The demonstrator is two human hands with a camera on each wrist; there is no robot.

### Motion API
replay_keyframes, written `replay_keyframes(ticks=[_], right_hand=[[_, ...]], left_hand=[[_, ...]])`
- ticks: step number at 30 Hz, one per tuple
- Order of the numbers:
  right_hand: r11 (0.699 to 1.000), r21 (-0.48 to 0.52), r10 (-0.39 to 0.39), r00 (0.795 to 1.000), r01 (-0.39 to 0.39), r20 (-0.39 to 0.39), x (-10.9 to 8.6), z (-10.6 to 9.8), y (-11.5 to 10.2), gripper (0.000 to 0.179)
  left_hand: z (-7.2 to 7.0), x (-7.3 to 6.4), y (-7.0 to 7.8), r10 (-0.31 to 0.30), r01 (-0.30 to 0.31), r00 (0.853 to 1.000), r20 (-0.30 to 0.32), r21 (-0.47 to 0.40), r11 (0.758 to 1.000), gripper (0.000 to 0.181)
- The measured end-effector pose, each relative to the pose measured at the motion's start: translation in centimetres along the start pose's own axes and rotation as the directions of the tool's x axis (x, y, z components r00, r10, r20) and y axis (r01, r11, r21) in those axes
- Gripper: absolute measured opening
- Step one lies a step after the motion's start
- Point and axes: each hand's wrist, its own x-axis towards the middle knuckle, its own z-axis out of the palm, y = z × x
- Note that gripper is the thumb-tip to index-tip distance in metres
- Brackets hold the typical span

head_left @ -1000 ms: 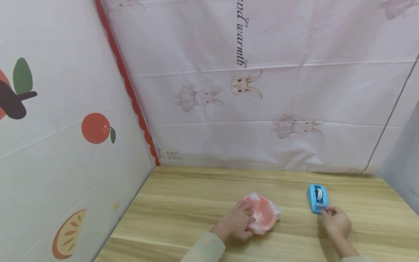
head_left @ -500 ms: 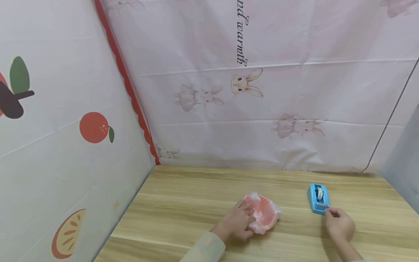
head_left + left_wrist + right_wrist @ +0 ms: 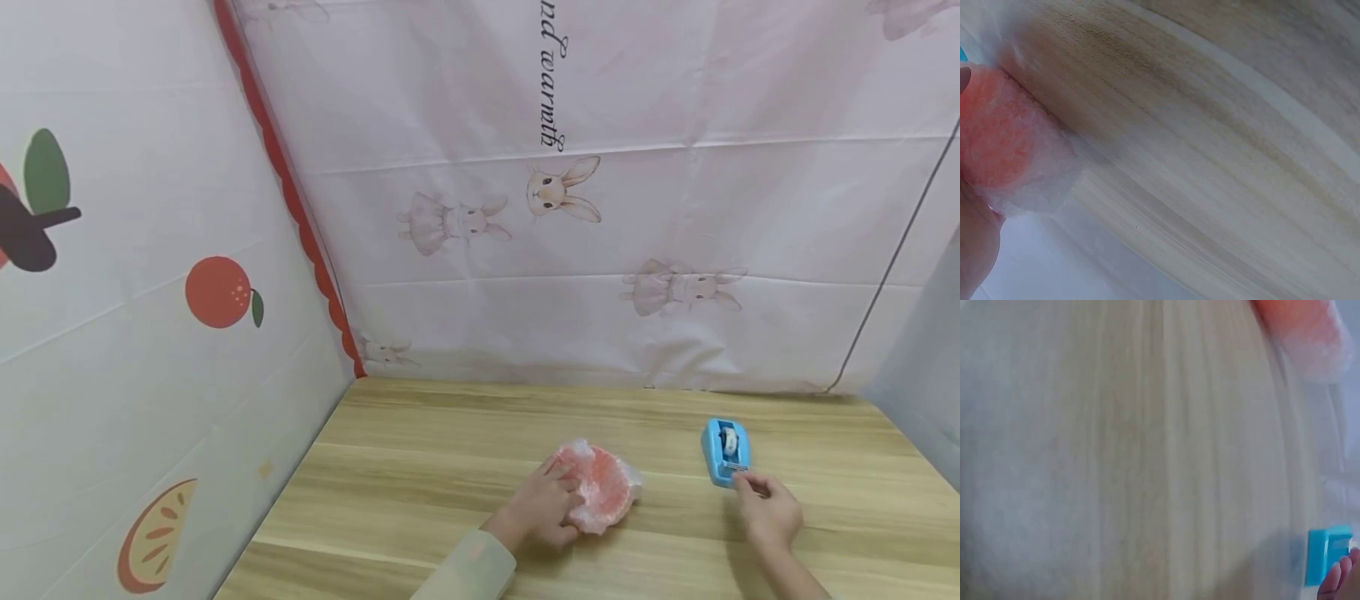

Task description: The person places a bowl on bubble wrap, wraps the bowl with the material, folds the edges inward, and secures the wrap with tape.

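Observation:
A round pink-orange object in bubble wrap (image 3: 609,487) lies on the wooden table. My left hand (image 3: 540,504) rests over its left side, fingers spread and pressing on the wrap. The left wrist view shows the wrapped bundle (image 3: 997,125) at its left edge, beside my palm. To the right stands a blue tape dispenser (image 3: 714,454) with a small roll of tape (image 3: 730,442). My right hand (image 3: 774,512) is at its near end, thumb and forefinger pinching the tape's end by the cutter. The right wrist view catches only fingertips and the dispenser (image 3: 1317,556) in its lower right corner.
The wood-grain table (image 3: 420,467) runs back to a cloth printed with rabbits (image 3: 487,325). A white covering with fruit prints (image 3: 150,400) forms the left side. A bluish-grey surface (image 3: 926,367) stands at the right.
My right hand shifted slightly right and away from the dispenser, then came back left to the cutter end. My left hand and the wrapped bundle have stayed put.

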Motion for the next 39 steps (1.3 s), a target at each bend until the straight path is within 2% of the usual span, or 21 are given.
replay_keyframes(ticks=[7, 11, 14, 16, 18, 20, 22, 24, 26, 28, 29, 31, 33, 34, 35, 37, 39], right_hand=[[0.997, 0.0, -0.077, 0.993, 0.077, 0.086, -1.7, 0.8, -2.1, 0.031], [0.982, 0.018, -0.19, 0.975, 0.189, 0.111, -3.0, 1.9, -3.1, 0.028], [0.941, 0.038, -0.339, 0.934, 0.337, 0.108, -3.9, 3.1, -3.7, 0.019], [0.888, 0.065, -0.46, 0.884, 0.456, 0.078, -4.4, 4.1, -4.1, 0.011], [0.807, 0.093, -0.588, 0.807, 0.583, 0.047, -4.9, 5.0, -4.4, 0.004], [0.704, 0.101, -0.708, 0.705, 0.703, 0.022, -5.3, 5.9, -4.8, 0.006], [0.569, 0.086, -0.821, 0.571, 0.818, 0.012, -5.7, 6.8, -5.1, 0.011], [0.412, 0.051, -0.911, 0.412, 0.91, 0.014, -6.0, 7.5, -5.4, 0.017], [0.257, 0.019, -0.966, 0.256, 0.966, 0.025, -6.1, 8.2, -5.7, 0.022], [0.124, -0.009, -0.991, 0.124, 0.992, 0.041, -6.2, 8.7, -5.9, 0.024], [0.067, -0.013, -0.997, 0.068, 0.998, 0.048, -6.2, 8.9, -6.0, 0.025], [-0.017, -0.032, -0.997, -0.014, 0.999, 0.08, -6.2, 9.3, -6.0, 0.021], [-0.09, -0.06, -0.989, -0.082, 0.994, 0.123, -6.2, 9.6, -5.9, 0.014], [-0.12, -0.072, -0.984, -0.109, 0.99, 0.143, -6.2, 9.7, -5.8, 0.011], [-0.144, -0.084, -0.978, -0.128, 0.986, 0.165, -6.2, 9.8, -5.8, 0.01], [-0.178, -0.114, -0.964, -0.149, 0.977, 0.219, -6.4, 9.9, -5.7, 0.01], [-0.189, -0.149, -0.951, -0.143, 0.971, 0.273, -6.5, 9.9, -5.8, 0.015]], left_hand=[[0.1, 0.0, 0.0, -0.007, 0.007, 1.0, 0.014, 0.001, 1.0, 0.042], [0.0, -0.1, 0.0, -0.008, 0.008, 1.0, 0.01, 0.001, 1.0, 0.042], [0.0, -0.2, 0.0, -0.011, 0.011, 1.0, 0.002, 0.001, 1.0, 0.041], [-0.1, -0.3, 0.0, -0.012, 0.012, 1.0, -0.007, -0.001, 1.0, 0.041], [-0.2, -0.3, 0.0, -0.015, 0.015, 1.0, -0.016, -0.014, 1.0, 0.04], [-0.2, -0.4, 0.0, -0.018, 0.018, 0.999, -0.028, -0.03, 0.999, 0.039], [-0.3, -0.4, 0.0, -0.018, 0.017, 0.999, -0.034, -0.035, 0.999, 0.039], [-0.4, -0.4, 0.0, -0.017, 0.016, 0.999, -0.037, -0.038, 0.999, 0.039], [-0.4, -0.5, 0.0, -0.019, 0.018, 0.999, -0.028, -0.05, 0.999, 0.039], [-0.5, -0.5, 0.0, -0.023, 0.022, 1.0, -0.017, -0.061, 0.998, 0.039], [-0.5, -0.5, 0.0, -0.024, 0.022, 1.0, -0.017, -0.064, 0.998, 0.038], [-0.5, -0.4, 0.0, -0.022, 0.021, 1.0, -0.017, -0.064, 0.998, 0.038], [-0.5, -0.4, 0.0, -0.019, 0.017, 1.0, -0.025, -0.053, 0.998, 0.038], [-0.5, -0.4, 0.0, -0.017, 0.015, 0.999, -0.031, -0.046, 0.999, 0.038], [-0.4, -0.4, 0.0, -0.014, 0.013, 0.999, -0.037, -0.034, 0.999, 0.039], [-0.4, -0.3, -0.1, -0.014, 0.013, 0.999, -0.036, -0.03, 0.999, 0.041], [-0.3, -0.3, -0.1, -0.013, 0.013, 0.999, -0.032, -0.022, 1.0, 0.045]])
